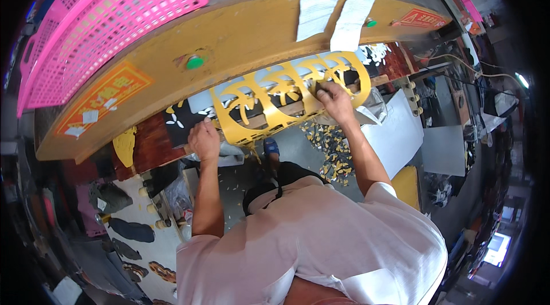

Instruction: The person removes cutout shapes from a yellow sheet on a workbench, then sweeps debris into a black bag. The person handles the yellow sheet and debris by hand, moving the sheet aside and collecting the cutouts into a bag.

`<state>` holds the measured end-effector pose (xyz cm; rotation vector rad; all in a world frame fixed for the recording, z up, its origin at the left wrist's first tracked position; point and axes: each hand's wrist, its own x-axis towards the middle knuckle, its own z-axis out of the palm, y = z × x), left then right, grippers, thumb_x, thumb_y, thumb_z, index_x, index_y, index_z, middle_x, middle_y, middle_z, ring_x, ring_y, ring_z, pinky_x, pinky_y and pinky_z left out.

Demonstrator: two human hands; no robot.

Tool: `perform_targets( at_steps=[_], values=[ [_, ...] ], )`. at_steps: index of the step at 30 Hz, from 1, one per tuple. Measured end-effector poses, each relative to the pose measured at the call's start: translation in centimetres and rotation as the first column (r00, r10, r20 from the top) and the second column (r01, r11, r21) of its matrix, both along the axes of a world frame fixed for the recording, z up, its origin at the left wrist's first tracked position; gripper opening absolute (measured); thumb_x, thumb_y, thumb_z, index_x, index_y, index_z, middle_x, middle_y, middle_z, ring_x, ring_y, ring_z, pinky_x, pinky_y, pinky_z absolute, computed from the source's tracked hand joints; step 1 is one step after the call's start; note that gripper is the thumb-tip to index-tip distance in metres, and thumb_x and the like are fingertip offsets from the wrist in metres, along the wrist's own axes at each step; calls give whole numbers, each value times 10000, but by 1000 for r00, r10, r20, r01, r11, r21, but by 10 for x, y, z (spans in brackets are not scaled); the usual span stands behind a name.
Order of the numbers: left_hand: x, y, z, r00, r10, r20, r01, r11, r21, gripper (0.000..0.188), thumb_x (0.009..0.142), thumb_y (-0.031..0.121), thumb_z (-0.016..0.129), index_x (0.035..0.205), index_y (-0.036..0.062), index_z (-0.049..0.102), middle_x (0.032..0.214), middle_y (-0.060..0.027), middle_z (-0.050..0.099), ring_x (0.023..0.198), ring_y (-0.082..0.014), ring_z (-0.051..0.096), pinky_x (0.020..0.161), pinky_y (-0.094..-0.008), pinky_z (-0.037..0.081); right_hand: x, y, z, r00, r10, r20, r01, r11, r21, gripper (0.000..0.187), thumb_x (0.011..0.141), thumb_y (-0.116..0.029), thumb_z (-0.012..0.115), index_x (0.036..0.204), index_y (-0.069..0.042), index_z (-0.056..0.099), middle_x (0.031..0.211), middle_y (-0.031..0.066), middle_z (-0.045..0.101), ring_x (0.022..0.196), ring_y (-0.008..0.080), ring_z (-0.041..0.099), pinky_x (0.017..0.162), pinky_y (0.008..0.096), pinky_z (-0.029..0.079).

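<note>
A yellow sheet (275,117) full of large rounded cut-outs lies across the work surface and droops over its front edge toward me. My right hand (336,102) is closed on the sheet's right part, thumb and fingers pinched by one of its strips. At the sheet's left end, my left hand (204,140) rests at the front edge with curled fingers. What its fingertips hold, if anything, is hidden. White scraps (206,112) lie on the dark surface near those fingers. More white pieces (375,53) are heaped beyond the sheet's right end.
A mustard-coloured machine beam (246,47) with green buttons spans the far side, papers (319,11) hanging from it. On top stands a pink basket (120,24). Yellow and dark offcuts (332,156) litter the floor below. A grey panel (395,133) stands at the right.
</note>
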<state>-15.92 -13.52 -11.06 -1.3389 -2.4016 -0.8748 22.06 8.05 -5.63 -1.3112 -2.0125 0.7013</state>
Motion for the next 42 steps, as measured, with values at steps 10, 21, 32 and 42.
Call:
perform_targets(
  at_steps=[10,21,32,42],
  values=[
    [2,75,5,983,34,179,-12,992,-124,393,1043,364,537,925,22,691,947,-221,724,928,-463,656,860,-568,487,112,261,-105,932,-303,200,267,945,188,581,916,-501,696,1145,32,730,1018,292,755,1015,447,736,858,482,570],
    [13,44,7,982,-185,37,183,981,65,200,866,150,652,705,52,583,758,-121,596,743,-372,554,668,-490,467,125,183,-86,766,-493,-414,369,863,-345,309,949,-313,712,892,-9,723,815,14,682,737,108,561,698,293,473],
    [25,19,-3,973,-230,23,226,967,114,150,763,134,681,673,88,570,791,-64,581,734,-335,563,624,-474,476,143,153,-80,799,-493,-343,356,849,-391,225,922,-219,648,894,-1,694,911,-3,633,872,131,525,827,305,440],
    [-3,46,-14,979,-48,-198,46,999,-17,273,897,338,609,779,92,625,826,-118,635,823,-382,628,694,-526,484,138,189,-88,887,-266,-378,272,961,-39,261,1021,-276,601,951,-62,734,859,-14,669,799,118,578,761,300,488]
  ],
)
